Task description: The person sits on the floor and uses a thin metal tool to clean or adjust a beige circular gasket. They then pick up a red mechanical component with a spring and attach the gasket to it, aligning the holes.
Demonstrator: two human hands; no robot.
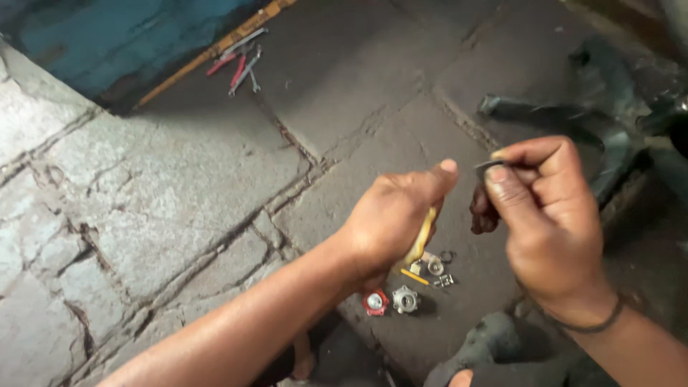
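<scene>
Cracked stone floor [165,186]. Left hand [390,215] gripping yellow-handled tool [424,236]; right hand [545,215] fingers pinching small metal part [489,166]. Better steadied above loose fittings [405,299].

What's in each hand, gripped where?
Left hand: fist around a yellow tool handle, tip hidden. Right hand: small dark part pinched at its upper edge.

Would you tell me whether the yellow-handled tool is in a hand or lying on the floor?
In hand: the left hand is closed around the yellow-handled tool, which hangs above the small metal parts on the stone floor.
</scene>
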